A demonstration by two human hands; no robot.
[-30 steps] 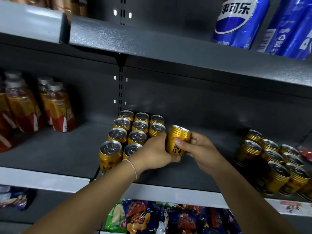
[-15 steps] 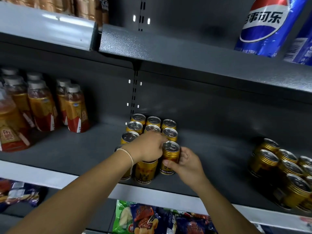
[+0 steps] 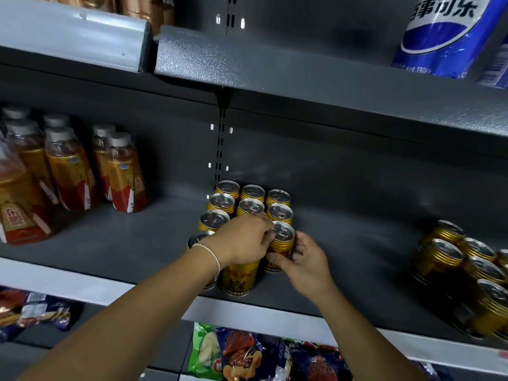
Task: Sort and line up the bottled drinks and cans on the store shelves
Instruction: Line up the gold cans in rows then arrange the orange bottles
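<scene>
Holding: the right hand (image 3: 305,264) comes in from 5 o'clock. Its thumb and fingers are clamped round the side of one gold can (image 3: 284,243).
Helping: the left hand (image 3: 243,240) comes in from 7 o'clock. Its fingers are bent, and the tips pinch the top rim of the same gold can.
Place: the gold can stands up straight on the middle shelf (image 3: 123,243), close to the middle of the view. It is the front one of the right row, just at 6 o'clock of the can behind it.
Rows: the can block (image 3: 248,204) is made of more cans of the same kind. They stand in three neat rows at 12 o'clock of the hands, back by the shelf wall.
Under the hand: the front can (image 3: 240,276) stands just at 9 o'clock of the gold can. The left hand hides its top.
Far side: a loose bunch of cans (image 3: 464,270) sits well apart at 3 o'clock, on the same shelf.
Bottles: the tea bottles (image 3: 71,171) are orange with grey caps. They stand at 9 o'clock, well apart from the can block.
Up high: the blue cans (image 3: 439,34) stand on the top shelf (image 3: 302,70) at 1 o'clock.
Down low: the snack bags (image 3: 247,356) lie on the shelf below, at 6 o'clock.
Wrist: a thin pale string band (image 3: 213,254) goes round the left wrist.
</scene>
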